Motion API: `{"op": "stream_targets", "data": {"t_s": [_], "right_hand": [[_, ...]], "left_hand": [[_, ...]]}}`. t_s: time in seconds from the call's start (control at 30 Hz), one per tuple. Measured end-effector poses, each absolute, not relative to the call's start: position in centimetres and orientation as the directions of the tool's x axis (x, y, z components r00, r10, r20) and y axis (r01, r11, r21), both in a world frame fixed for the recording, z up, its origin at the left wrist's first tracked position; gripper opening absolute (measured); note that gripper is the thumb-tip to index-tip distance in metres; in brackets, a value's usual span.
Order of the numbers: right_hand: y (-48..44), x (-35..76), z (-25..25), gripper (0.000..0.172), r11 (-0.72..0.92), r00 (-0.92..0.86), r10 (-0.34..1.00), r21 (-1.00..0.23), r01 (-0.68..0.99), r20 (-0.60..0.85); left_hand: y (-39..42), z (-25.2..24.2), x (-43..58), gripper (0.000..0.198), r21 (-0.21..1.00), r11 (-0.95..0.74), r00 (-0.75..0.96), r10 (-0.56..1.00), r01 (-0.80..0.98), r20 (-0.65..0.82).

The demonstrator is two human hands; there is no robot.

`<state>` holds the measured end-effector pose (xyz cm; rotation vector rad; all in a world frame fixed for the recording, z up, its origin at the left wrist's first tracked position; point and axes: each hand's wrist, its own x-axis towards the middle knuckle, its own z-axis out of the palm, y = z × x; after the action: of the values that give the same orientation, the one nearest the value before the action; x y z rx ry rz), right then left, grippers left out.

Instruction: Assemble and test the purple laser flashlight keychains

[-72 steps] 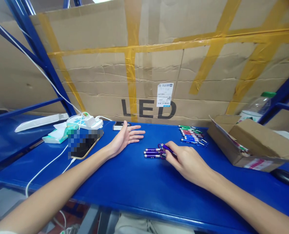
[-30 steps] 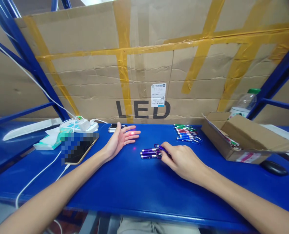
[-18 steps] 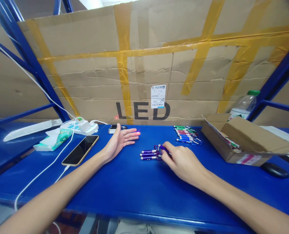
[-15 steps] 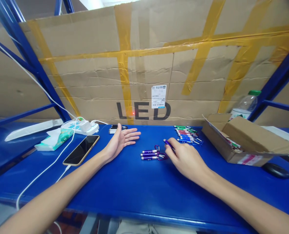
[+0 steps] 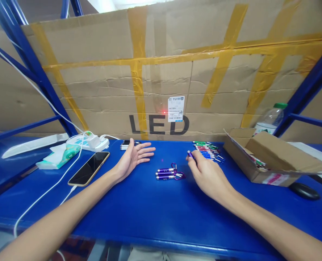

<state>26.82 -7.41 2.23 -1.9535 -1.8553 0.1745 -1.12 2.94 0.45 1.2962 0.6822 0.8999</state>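
Between the thumb and fingers of my right hand (image 5: 208, 172) is a purple laser pointer (image 5: 190, 154), its front end sticking out toward the cardboard. A red light dot (image 5: 164, 112) glows on the cardboard, just left of the white label (image 5: 176, 108). My left hand (image 5: 135, 156) rests palm inward with its fingers stretched out and nothing in it. Between the hands lie several purple laser pointers (image 5: 164, 173) with carabiner clips. Green, red and blue laser pointers (image 5: 205, 149) lie in a row beyond my right hand. Black and silver ones (image 5: 125, 145) are partly hidden behind my left hand.
An open cardboard box (image 5: 258, 174) stands at the right, with a black mouse (image 5: 304, 190) and a bottle (image 5: 272, 117) nearby. On the left are a phone (image 5: 89, 168), tissues (image 5: 59, 157), a power strip (image 5: 95, 144) and white cables. The large cardboard sheet (image 5: 103, 90) closes off the back.
The red dot has moved up and to the right, from the LED lettering to beside the label. My right hand has shifted slightly right with the laser pointer. My left hand stays nearly still.
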Motion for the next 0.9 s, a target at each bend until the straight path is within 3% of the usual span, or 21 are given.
{"op": "stream_targets", "data": {"t_s": [0.17, 0.37, 0.8, 0.9], "right_hand": [[-7.1, 27.25, 2.15, 0.027, 0.018, 0.119, 0.971, -0.565, 0.825, 0.206], [-7.23, 27.19, 2.09, 0.029, 0.054, 0.105, 0.967, -0.589, 0.806, 0.232], [-7.44, 26.51, 2.25, 0.022, 0.085, -0.022, 0.987, -0.4, 0.913, 0.16], [-7.69, 26.55, 2.2, 0.022, 0.159, -0.108, 0.981, -0.341, 0.927, 0.163]], "left_hand": [[2.77, 0.64, -1.03, 0.085, 0.984, 0.034, 0.506, 0.861, -0.175, 0.06], [2.66, 0.75, -0.97, 0.086, 0.986, 0.029, 0.491, 0.869, -0.166, 0.058], [2.41, 1.11, -1.03, 0.085, 0.985, 0.006, 0.469, 0.88, -0.17, 0.076], [2.37, 1.26, -0.98, 0.086, 0.985, 0.008, 0.45, 0.89, -0.175, 0.072]]}}
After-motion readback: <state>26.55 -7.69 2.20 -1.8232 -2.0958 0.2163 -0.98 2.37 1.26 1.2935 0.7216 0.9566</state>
